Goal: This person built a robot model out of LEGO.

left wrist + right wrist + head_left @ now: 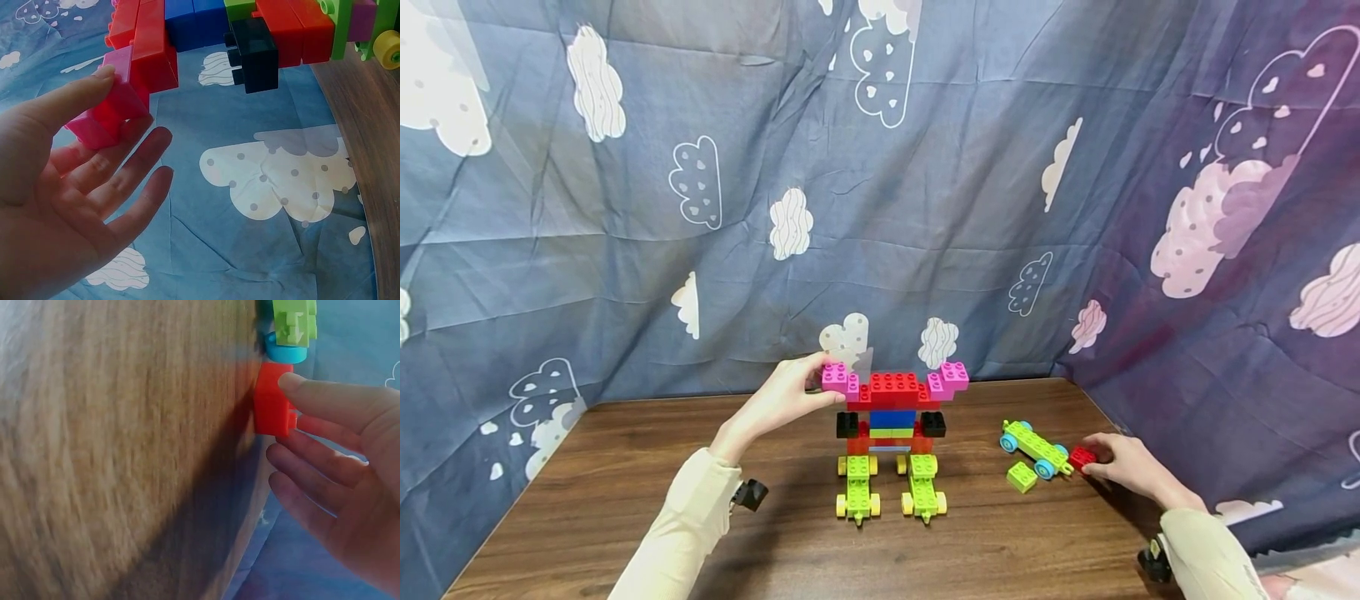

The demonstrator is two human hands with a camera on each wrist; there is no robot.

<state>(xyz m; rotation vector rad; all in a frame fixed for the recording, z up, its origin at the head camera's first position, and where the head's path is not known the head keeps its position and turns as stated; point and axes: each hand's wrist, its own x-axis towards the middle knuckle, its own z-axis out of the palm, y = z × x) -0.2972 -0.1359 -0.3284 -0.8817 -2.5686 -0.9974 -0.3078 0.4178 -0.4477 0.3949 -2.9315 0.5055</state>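
Her left hand (pixel 782 396) pinches the pink block (pixel 838 378) on the brick figure (pixel 891 417); her right hand (pixel 1123 463) pinches a red brick (pixel 1082 457) on the worktop (pixel 625 483).

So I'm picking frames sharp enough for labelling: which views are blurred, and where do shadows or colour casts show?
Head view: sharp, evenly lit, soft shadows on the table under the arms and the brick figure; edges bend slightly. Left wrist view: crisp, with a blue cast, left hand and pink brick clear. Right wrist view: wood grain smeared, a dark shadow beside the red brick and right hand.
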